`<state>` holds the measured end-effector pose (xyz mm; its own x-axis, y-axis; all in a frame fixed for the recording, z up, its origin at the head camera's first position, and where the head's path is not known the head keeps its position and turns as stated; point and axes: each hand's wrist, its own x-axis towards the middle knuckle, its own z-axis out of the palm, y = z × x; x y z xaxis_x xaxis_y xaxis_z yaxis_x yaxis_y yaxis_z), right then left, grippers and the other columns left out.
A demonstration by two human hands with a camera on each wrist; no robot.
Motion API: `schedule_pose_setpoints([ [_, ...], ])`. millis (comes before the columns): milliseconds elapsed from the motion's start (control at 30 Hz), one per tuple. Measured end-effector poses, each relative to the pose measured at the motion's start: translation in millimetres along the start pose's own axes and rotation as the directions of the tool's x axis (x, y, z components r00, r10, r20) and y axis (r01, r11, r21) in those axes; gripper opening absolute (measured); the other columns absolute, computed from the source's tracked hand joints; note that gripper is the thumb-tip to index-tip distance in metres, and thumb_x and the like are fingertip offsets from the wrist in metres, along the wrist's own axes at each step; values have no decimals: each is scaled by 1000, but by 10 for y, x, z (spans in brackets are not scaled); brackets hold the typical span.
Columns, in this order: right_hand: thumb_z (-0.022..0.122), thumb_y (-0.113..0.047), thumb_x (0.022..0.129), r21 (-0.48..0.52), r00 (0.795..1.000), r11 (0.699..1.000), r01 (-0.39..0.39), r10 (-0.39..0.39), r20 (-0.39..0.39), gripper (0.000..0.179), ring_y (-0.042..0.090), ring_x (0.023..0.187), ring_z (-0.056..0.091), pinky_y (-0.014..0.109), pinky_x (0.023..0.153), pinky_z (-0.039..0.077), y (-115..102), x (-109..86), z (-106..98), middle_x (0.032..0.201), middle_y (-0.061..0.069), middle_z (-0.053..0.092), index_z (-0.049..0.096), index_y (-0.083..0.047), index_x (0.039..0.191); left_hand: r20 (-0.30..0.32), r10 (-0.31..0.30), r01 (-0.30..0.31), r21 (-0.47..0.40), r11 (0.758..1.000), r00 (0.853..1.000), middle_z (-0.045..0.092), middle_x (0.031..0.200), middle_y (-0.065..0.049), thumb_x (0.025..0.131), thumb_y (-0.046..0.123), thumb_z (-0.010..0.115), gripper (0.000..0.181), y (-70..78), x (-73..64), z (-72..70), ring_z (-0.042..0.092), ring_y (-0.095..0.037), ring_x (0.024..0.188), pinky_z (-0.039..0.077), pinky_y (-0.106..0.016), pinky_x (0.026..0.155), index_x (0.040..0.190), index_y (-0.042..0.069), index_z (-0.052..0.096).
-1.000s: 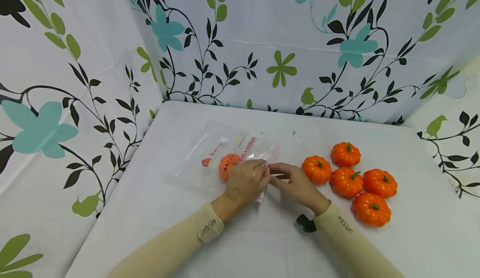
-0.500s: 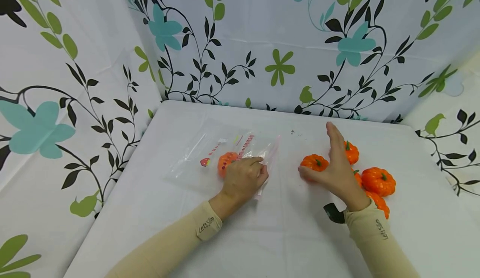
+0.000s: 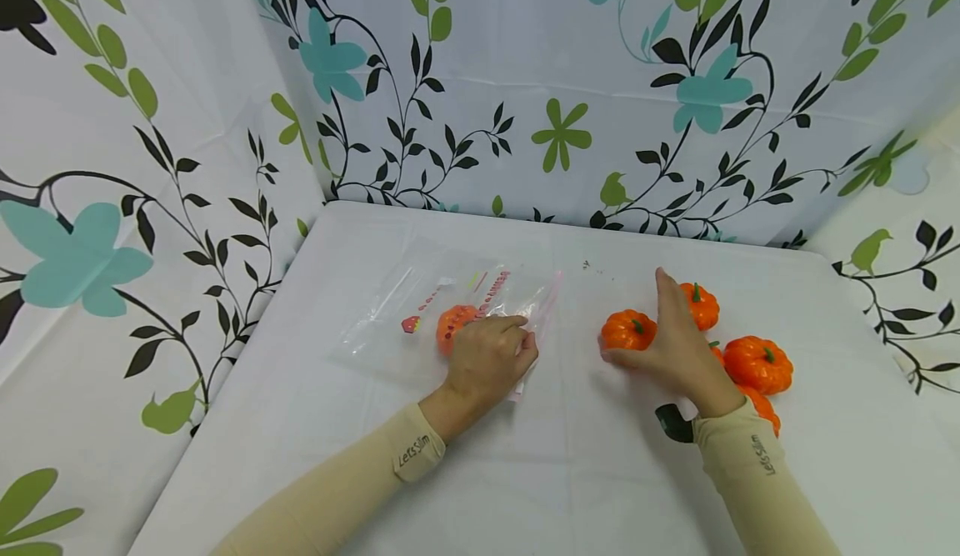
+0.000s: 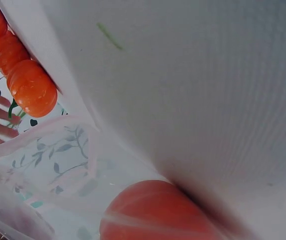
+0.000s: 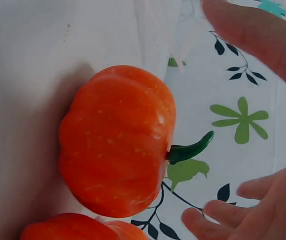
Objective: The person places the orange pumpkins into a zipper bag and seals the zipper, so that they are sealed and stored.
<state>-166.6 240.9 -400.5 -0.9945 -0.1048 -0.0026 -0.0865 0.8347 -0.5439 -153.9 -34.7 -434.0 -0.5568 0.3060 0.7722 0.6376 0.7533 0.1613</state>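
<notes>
A clear plastic zip bag (image 3: 390,314) with red print lies on the table, one orange toy pumpkin (image 3: 452,327) inside it. My left hand (image 3: 487,364) pinches the bag near its pink-edged mouth; the fingertips are hidden. In the left wrist view the bagged pumpkin (image 4: 152,212) shows through the film. My right hand (image 3: 678,352) is spread above the loose pumpkins, thumb and fingers on either side of the leftmost pumpkin (image 3: 627,330). In the right wrist view that pumpkin (image 5: 118,142), with its green stem, sits apart from the straight fingers (image 5: 262,205).
More orange pumpkins stand right of and behind my right hand: a far one (image 3: 701,306), a right one (image 3: 759,364) and others partly covered by the hand. The white table (image 3: 465,489) meets a leaf-patterned curtain (image 3: 487,81) at its far edge.
My right hand has left the bag's mouth beside the left hand and moved right to the loose pumpkins, its fingers spreading. The left hand has stayed on the bag.
</notes>
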Motion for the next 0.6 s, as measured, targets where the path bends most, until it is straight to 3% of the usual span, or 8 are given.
schedule_pose_setpoints([
  [333,90,-48,69,-254,1000,967,-30,28,-10,122,58,137,26,72,113,11,151,-19,86,150,37,33,24,10,154,3,-6,6,14,1000,1000,76,87,-1,76,8,76,4,3,-7,-2,73,-16,74,58,-29,62,72,8,78],
  [500,87,-52,71,-313,1000,950,-10,13,8,113,60,132,30,72,113,13,160,-44,84,141,40,41,35,15,146,9,-15,15,8,1000,1000,76,87,-1,76,7,76,4,5,-7,-3,73,-16,73,58,-29,60,72,7,78],
  [600,87,-45,74,-339,1000,941,7,-3,13,103,58,129,34,70,113,17,108,-79,82,137,41,45,40,17,142,11,-18,18,6,1000,1000,77,88,-1,77,7,76,5,4,-11,2,73,-16,73,58,-29,60,72,7,77],
])
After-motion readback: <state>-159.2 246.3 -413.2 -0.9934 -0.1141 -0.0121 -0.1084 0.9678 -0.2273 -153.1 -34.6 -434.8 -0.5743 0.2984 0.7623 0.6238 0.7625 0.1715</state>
